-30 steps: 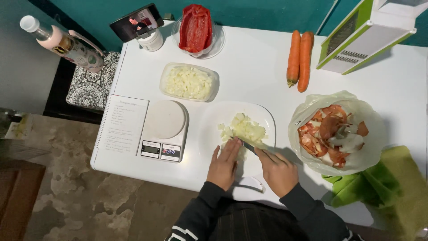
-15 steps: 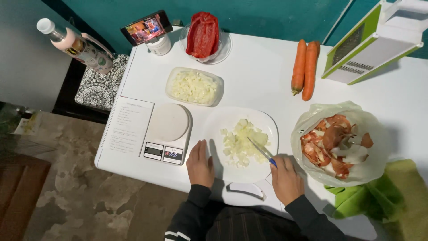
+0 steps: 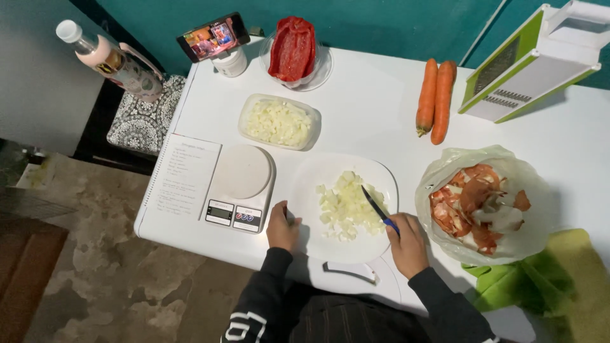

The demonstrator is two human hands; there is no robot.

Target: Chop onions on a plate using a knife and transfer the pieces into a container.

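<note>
Right hand (image 3: 406, 244): clenched on the knife (image 3: 379, 209) handle.
Knife: tip pointed to 11 o'clock, long axis 5 to 11, blade over chopped onion (image 3: 346, 204).
Left hand (image 3: 283, 227): gripped the white plate (image 3: 318, 184) rim at 9 o'clock (earlier flat beside it).
Change: hands barely shifted.
</note>
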